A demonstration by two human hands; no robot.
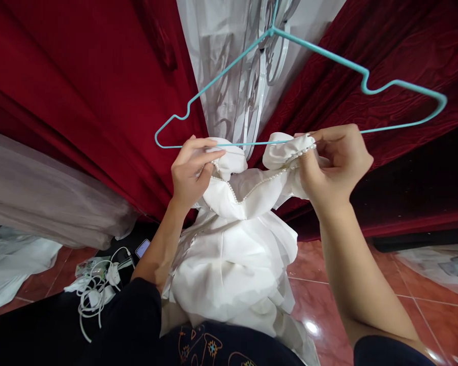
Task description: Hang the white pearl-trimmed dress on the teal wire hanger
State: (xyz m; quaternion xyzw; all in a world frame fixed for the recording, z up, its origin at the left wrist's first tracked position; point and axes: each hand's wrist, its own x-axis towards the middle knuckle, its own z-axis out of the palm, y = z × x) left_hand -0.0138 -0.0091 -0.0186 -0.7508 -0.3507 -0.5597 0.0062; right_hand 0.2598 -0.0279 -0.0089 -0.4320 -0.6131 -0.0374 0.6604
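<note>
A white dress (221,249) with a pearl-beaded neckline hangs down in front of me. Above it is a light blue wire hanger (320,49), its bottom bar running across the dress's top edge. My left hand (193,170) pinches the dress's left shoulder part and the hanger bar between thumb and fingers. On the other side, my right hand (336,162) grips the beaded right shoulder part, close to the bar. Fabric at both shoulders is folded over or lies against the bar; exactly how is partly hidden by my fingers.
Red curtains (99,76) hang on both sides, with a white ornate metal frame (255,96) between them. At lower left, tangled white cables (95,300) and a phone (142,248) lie on a black surface. Pale sheer fabric (41,183) hangs at left above red floor tiles (309,262).
</note>
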